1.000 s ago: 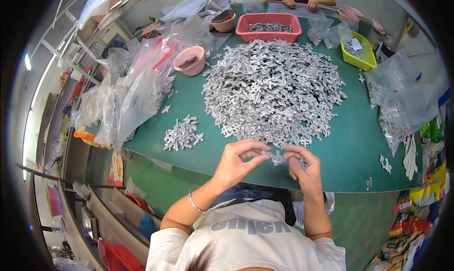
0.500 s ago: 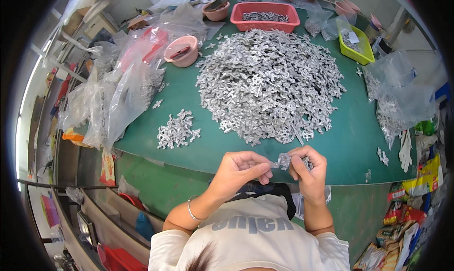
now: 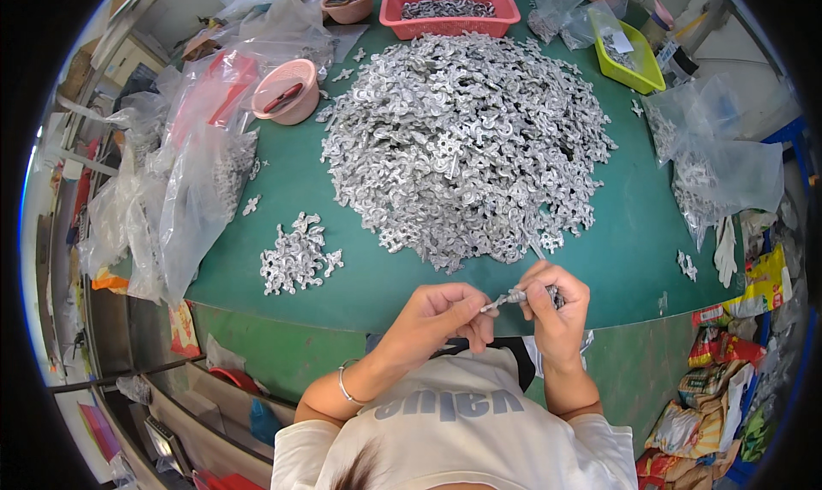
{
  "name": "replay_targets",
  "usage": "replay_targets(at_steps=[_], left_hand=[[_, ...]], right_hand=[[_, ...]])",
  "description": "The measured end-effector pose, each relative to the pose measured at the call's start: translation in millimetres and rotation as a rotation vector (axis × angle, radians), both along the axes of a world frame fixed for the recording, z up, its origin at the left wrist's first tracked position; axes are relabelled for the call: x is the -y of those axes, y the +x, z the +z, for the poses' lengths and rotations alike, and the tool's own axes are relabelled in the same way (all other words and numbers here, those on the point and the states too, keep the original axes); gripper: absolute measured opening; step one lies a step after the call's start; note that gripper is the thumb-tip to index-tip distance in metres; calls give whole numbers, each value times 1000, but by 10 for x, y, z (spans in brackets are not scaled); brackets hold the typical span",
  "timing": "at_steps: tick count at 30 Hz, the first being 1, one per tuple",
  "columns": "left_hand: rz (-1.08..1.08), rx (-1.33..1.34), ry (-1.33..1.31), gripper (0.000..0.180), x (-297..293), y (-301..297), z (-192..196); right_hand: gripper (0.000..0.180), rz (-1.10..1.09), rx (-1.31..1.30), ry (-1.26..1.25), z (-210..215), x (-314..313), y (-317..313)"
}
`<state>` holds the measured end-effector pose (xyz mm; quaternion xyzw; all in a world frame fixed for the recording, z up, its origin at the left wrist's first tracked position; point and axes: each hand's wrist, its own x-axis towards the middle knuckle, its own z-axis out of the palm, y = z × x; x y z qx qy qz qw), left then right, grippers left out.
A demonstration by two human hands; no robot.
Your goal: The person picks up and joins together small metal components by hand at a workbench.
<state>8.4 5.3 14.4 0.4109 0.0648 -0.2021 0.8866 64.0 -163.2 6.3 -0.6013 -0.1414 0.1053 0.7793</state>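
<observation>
Close to the table's near edge, both my hands work on small silvery metal castings. My left hand (image 3: pixel 441 319) pinches the end of one metal casting (image 3: pixel 491 306) between thumb and fingertips. My right hand (image 3: pixel 556 308) is closed round several metal castings (image 3: pixel 514 296), some poking out on either side of its fingers; their exact shapes are too small to make out. Just beyond my hands rises a big heap of the same castings (image 3: pixel 471 148). A smaller pile of castings (image 3: pixel 295 257) lies to the left on the green table (image 3: pixel 377 272).
A red tub (image 3: pixel 514 15) of castings stands behind the heap, with a yellow-green basket (image 3: pixel 629 71) to its right. At left are a pink bowl (image 3: pixel 295 105) with a red-handled tool and clear plastic bags (image 3: pixel 193 199). A white glove (image 3: pixel 726 250) lies at the right edge.
The view has swung slightly, so the table's contents sit further left. The castings between my hands have turned and now look narrower. Both hands keep their hold.
</observation>
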Motion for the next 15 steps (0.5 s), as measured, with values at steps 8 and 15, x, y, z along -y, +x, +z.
replay_targets(at_steps=[8, 15], left_hand=[[-64, -13, -149, 35, -108, 57, -99], [-73, -58, -276, 34, -199, 28, -135]], right_hand=[[18, -69, -112, 14, -23, -195, -10], [28, -76, -244, -47, 3, -345, -24]])
